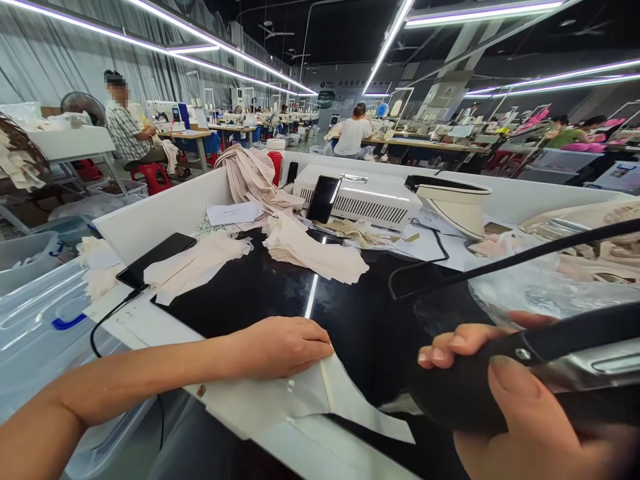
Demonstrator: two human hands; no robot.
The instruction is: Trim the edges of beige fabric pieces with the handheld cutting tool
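My left hand (285,347) is closed at the near edge of the black glossy work surface (370,320), its fingertips on a pale cut fabric piece (345,393) with a cream strip along it. The fabric curves to the right and hangs partly over the white table edge. My right hand (520,400) grips a bulky black handheld tool (465,387) with a silver metal panel, held close to the camera above the right side of the surface. Part of the tool runs out of view. Farther back lie a beige fabric stack (315,250) and another fabric stack (200,263).
A phone (324,199) leans against a white vented box (360,197). A black tablet-like device (155,257) lies at left, with a cable. A beige visor (455,200) and plastic-wrapped fabric (550,273) sit at right. A black cord (540,250) crosses the right side. People sit at sewing tables beyond.
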